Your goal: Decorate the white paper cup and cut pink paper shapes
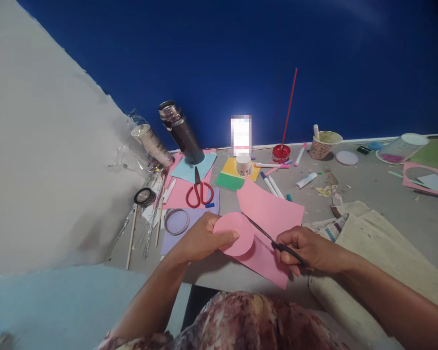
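Near the front edge of the table, my left hand [208, 237] pinches a round pink paper piece [233, 228], thumb on top. Beside and partly beneath it spreads a larger pink sheet [273, 209] with a cut edge. My right hand [302, 250] is closed round the handles of dark scissors [264, 234], whose blades point up and left toward the pink circle's right edge. A second pair of scissors with red handles [200, 193] lies behind my left hand on coloured paper.
A dark flask [184, 136], stacked cups [151, 143] and a tape ring [176, 221] stand or lie at left. Markers [272, 184] and a patterned cup [324, 146] are behind. A beige cloth [383, 262] lies at right.
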A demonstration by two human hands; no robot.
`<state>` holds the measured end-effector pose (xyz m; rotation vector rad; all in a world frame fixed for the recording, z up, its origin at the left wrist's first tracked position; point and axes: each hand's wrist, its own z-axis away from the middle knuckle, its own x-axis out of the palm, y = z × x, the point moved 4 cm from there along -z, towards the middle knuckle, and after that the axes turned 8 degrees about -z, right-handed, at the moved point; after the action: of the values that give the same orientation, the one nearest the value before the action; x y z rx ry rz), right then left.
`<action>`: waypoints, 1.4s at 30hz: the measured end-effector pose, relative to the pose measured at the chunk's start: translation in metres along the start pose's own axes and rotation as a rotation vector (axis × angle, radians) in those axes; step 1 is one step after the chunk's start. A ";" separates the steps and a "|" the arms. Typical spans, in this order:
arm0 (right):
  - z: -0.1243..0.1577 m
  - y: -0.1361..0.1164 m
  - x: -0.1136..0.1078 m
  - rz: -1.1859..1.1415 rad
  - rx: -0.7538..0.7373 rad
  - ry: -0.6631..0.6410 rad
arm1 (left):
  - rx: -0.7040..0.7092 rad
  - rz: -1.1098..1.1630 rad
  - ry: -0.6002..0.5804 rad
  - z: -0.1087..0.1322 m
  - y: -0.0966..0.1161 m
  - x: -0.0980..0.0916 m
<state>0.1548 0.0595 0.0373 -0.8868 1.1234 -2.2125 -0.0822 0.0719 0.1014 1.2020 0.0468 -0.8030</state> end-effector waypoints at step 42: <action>0.003 0.001 -0.001 0.093 -0.030 -0.036 | 0.099 0.067 -0.010 0.004 0.001 -0.007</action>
<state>0.1576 0.0585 0.0372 -0.8660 1.1599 -2.1020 -0.0885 0.0726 0.1064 1.2868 -0.0420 -0.7592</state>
